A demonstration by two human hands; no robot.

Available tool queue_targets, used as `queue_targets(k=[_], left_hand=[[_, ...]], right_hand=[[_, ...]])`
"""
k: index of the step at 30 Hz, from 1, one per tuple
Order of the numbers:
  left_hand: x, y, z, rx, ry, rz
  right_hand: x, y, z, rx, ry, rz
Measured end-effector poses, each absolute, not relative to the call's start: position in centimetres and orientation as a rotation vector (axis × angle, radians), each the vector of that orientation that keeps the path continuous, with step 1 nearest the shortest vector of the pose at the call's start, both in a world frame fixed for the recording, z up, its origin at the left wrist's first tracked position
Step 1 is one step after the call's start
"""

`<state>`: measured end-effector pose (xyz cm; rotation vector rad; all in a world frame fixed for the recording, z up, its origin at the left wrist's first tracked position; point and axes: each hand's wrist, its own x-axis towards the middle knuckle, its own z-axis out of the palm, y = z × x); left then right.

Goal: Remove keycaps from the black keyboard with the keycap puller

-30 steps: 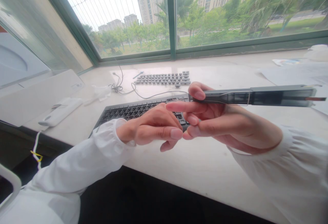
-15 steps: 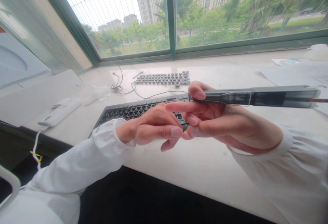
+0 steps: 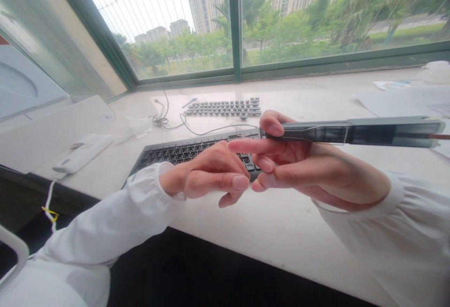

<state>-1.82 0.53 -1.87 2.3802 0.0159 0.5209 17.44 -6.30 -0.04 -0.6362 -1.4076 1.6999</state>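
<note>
My right hand [image 3: 298,166] holds a long, dark, slim tool [image 3: 372,131] with a wire loop along its side, gripped near its left end. The tool lies nearly level above the table. My left hand [image 3: 216,173] is beside it, fingers curled and thumb laid along them; whatever they may hold is hidden. Only a small gap parts the fingertips of the two hands. Behind and below them is a black keyboard [image 3: 176,152] whose visible key positions are bare of caps; its right part is largely covered by my hands.
Dark keycaps [image 3: 225,108] lie in rows behind the keyboard. A coiled cable [image 3: 161,119] runs beside them. To the left are a white power strip [image 3: 82,154] and crumpled clear plastic [image 3: 138,126]. Papers [image 3: 404,103] lie at the right, below the window [image 3: 235,26].
My right hand and the tool have shifted slightly to the right. The fingertips of my two hands have drawn a little apart. The keyboard and keycaps have not moved.
</note>
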Motion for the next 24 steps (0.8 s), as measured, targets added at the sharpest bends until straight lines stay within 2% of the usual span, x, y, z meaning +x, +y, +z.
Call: queue_targets(k=[5, 24], left_hand=[[-1.90, 0.68, -1.77, 2.093, -0.006, 0.381], [-1.92, 0.48, -1.39, 2.077, 0.026, 0.380]], right_hand=[[17.56, -6.30, -0.20, -0.598, -1.384, 1.763], [17.65, -6.37, -0.33, -0.659, -1.481, 1.680]])
